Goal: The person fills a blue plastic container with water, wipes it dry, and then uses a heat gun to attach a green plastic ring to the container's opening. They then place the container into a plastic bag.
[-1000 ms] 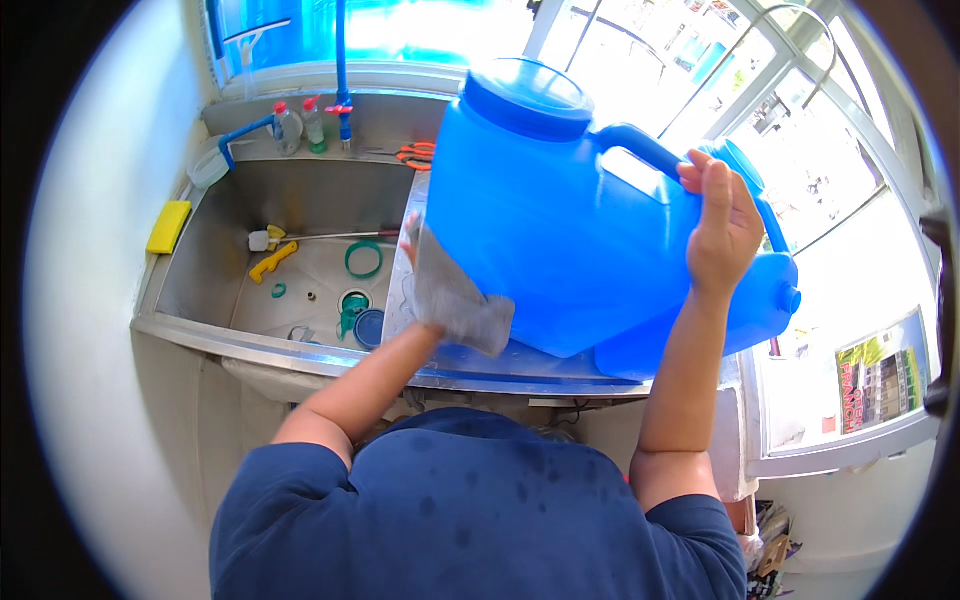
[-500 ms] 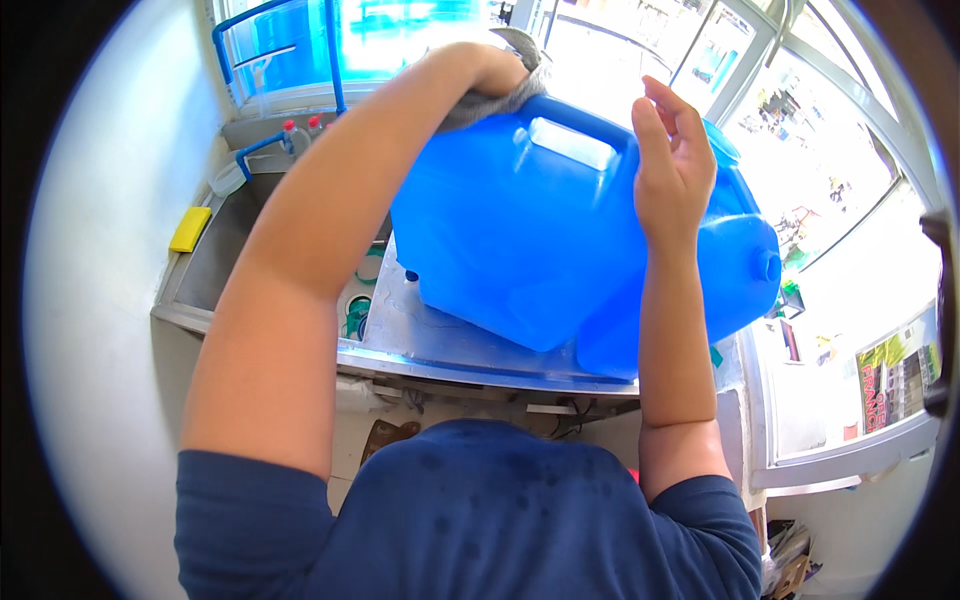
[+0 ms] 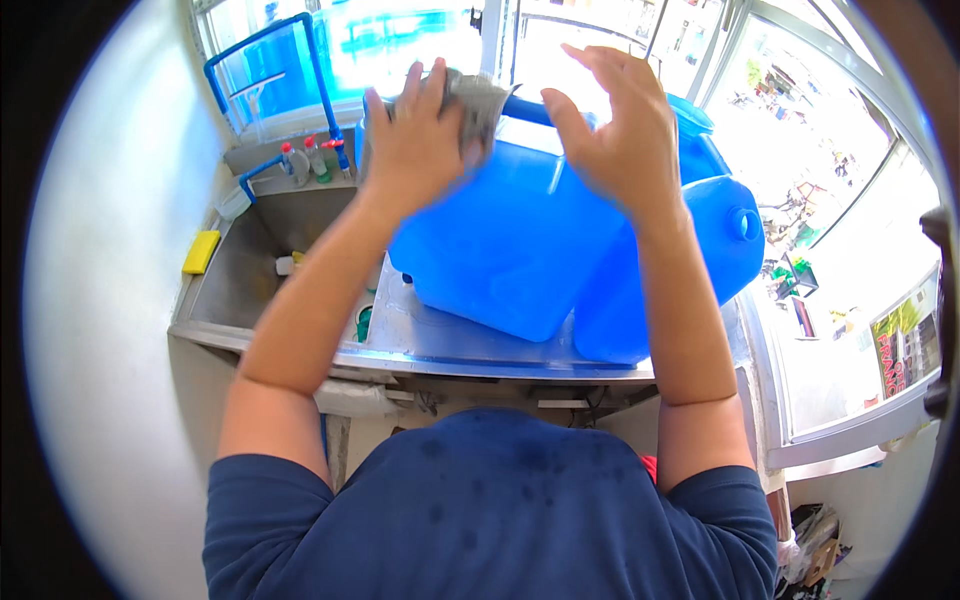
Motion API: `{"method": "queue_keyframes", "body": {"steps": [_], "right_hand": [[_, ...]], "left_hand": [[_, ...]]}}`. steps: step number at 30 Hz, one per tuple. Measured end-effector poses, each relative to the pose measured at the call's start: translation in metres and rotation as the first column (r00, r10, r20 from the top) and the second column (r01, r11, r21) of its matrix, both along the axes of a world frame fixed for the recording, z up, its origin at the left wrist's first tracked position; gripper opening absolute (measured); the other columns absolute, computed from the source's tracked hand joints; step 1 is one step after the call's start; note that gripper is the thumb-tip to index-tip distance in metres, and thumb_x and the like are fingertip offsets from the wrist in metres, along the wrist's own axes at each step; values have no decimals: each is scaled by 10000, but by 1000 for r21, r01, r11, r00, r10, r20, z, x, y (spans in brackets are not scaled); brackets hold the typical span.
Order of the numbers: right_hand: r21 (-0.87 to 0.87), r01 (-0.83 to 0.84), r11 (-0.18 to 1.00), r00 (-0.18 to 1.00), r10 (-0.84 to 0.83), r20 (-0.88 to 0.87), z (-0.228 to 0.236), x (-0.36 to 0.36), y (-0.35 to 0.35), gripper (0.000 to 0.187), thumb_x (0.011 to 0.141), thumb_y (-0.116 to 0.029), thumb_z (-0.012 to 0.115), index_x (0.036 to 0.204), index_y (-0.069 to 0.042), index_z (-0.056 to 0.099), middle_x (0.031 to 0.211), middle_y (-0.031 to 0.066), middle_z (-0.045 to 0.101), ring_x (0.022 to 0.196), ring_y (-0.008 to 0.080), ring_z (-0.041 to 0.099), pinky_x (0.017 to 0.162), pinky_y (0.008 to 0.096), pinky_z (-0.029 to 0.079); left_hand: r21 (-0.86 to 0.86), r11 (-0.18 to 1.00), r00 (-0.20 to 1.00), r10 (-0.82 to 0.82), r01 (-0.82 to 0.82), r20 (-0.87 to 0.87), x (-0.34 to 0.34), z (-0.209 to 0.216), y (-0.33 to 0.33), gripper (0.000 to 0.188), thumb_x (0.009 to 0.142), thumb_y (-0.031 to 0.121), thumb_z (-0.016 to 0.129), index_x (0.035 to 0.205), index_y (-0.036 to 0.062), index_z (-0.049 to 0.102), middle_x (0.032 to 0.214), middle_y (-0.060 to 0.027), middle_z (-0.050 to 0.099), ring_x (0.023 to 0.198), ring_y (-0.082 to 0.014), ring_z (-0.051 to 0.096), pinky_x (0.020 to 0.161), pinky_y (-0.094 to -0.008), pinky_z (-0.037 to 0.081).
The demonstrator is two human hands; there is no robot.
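Observation:
A large blue plastic water jug [image 3: 500, 230] stands on a metal counter [image 3: 470, 340]. My left hand [image 3: 415, 150] is at the jug's upper left, fingers spread over a bunched grey cloth [image 3: 478, 105] that it keeps hold of. The cloth partly covers the left end of the jug's top. My right hand [image 3: 625, 140] hovers above the jug's right side with thumb and fingers apart, holding nothing. Behind my right forearm stands a second blue jug [image 3: 720, 240], its round spout facing right. Part of that jug is hidden by the arm.
On the left is a steel sink [image 3: 235, 290] with a yellow sponge [image 3: 201, 252] on its rim. Bottles with red caps [image 3: 297, 165] stand behind it near a blue pipe [image 3: 312, 70]. A window frame [image 3: 730, 60] borders the counter's far and right sides.
My left hand has come back and left with the cloth, turning so its back faces up. My right hand has shifted slightly left, its thumb spreading wider. The jug stays in place.

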State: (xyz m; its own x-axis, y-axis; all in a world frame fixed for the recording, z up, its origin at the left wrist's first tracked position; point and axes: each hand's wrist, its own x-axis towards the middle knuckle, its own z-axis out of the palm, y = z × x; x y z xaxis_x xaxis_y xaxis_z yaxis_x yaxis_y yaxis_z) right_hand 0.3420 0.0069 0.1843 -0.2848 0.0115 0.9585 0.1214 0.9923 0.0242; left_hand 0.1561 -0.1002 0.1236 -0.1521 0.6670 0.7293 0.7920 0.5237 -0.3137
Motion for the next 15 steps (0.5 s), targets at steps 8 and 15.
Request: {"method": "queue_keyframes", "body": {"steps": [8,15], "right_hand": [[-345,-216,914,964,255,72,-49,4,-70,198,820,-44,626,1012,3,621,1034,234,604,922,362,610,772,411,514],[-390,126,912,892,67,447,-67,-29,-73,400,943,-260,497,1062,106,609,1127,305,587,1136,469,533,1019,509,402]], "left_hand": [[362,888,885,-387,282,260,41,-47,14,822,898,474,516,1521,-15,296,1607,-292,136,1520,-425,33,1126,-700,-35],[209,672,505,-693,710,514,8,-2,-70,760,810,176,753,1480,51,416,1506,-246,413,1444,-386,339,1179,-533,224]]}}
